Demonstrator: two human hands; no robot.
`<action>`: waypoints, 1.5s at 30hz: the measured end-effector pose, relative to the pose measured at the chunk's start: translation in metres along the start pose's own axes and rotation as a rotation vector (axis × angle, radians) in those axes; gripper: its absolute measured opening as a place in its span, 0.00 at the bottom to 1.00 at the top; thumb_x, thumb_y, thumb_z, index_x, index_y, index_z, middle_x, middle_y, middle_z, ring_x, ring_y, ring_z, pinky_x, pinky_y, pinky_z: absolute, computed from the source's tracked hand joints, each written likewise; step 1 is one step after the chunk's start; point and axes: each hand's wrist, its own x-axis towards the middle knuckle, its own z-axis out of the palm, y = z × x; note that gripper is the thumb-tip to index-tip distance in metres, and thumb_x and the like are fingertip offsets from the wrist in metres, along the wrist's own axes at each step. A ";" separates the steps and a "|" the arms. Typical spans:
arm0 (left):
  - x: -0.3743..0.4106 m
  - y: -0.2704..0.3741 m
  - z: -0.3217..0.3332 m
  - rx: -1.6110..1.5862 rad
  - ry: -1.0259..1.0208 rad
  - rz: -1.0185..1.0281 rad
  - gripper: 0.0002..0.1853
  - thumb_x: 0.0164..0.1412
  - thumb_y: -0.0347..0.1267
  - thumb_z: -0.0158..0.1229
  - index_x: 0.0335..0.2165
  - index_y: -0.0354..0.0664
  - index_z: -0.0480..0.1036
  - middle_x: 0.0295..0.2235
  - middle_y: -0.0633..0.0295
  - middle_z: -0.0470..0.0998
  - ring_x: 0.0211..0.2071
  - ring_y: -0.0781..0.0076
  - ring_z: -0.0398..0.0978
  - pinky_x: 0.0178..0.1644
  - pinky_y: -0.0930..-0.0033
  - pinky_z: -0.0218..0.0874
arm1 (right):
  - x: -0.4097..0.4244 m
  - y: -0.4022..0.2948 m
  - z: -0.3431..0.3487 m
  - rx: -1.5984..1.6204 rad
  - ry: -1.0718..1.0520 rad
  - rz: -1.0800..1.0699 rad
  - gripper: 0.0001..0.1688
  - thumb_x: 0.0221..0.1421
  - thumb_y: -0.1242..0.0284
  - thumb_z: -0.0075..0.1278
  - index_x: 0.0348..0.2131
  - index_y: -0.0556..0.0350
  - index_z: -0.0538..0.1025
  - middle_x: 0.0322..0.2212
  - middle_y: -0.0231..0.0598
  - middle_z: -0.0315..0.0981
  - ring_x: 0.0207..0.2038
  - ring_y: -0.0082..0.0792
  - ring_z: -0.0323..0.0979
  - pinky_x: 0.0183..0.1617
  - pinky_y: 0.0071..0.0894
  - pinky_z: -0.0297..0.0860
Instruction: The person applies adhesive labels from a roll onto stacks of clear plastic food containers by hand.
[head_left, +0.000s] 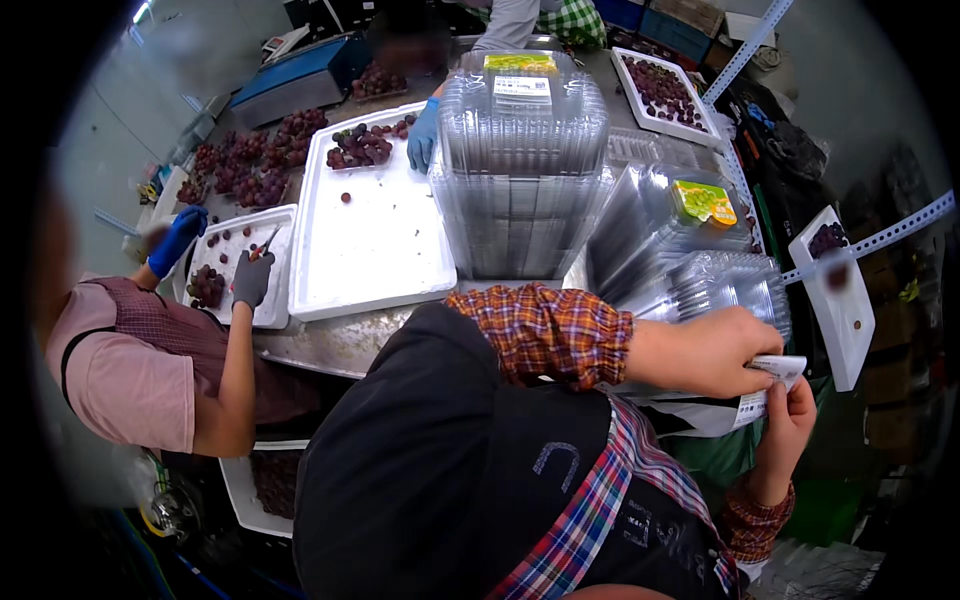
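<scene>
My left hand (709, 352) reaches across to the right and pinches the upper end of a white strip of printed labels (752, 407). Below it, my right hand (787, 420) grips the same strip between thumb and fingers. Just beyond my left hand lie nested clear plastic clamshell containers (731, 285). A leaning stack of clear containers (645, 232) behind them bears a green and yellow label (705, 201). Farther left, a tall upright stack of clear containers (517, 217) has a white sticker and a green-yellow label on top.
At left, a co-worker's grey-gloved hand (253, 279) holds snips (264, 246) over a foam tray (270, 315) with grapes. Another person's blue-gloved hand (424, 135) rests at a large white foam tray (367, 270). Perforated metal posts (900, 225) stand at right.
</scene>
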 end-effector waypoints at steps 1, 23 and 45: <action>0.003 -0.005 0.007 -0.002 0.030 0.055 0.14 0.48 0.34 0.62 0.30 0.32 0.73 0.24 0.46 0.75 0.27 0.50 0.75 0.32 0.59 0.66 | -0.003 -0.001 -0.001 0.000 0.039 0.002 0.12 0.60 0.76 0.45 0.42 0.66 0.71 0.36 0.34 0.74 0.36 0.18 0.70 0.42 0.19 0.64; 0.001 -0.017 -0.005 0.008 0.202 0.021 0.11 0.47 0.33 0.61 0.26 0.35 0.74 0.23 0.50 0.75 0.25 0.52 0.75 0.28 0.61 0.65 | 0.015 0.016 0.015 0.138 0.172 0.005 0.09 0.62 0.74 0.43 0.39 0.63 0.72 0.33 0.30 0.71 0.33 0.15 0.66 0.38 0.16 0.62; 0.000 -0.075 -0.051 0.341 0.301 0.002 0.07 0.52 0.27 0.56 0.33 0.41 0.77 0.38 0.59 0.74 0.43 0.59 0.66 0.51 0.63 0.55 | 0.112 -0.014 -0.004 0.027 0.069 0.693 0.18 0.51 0.74 0.56 0.37 0.76 0.75 0.32 0.51 0.78 0.29 0.37 0.78 0.31 0.34 0.74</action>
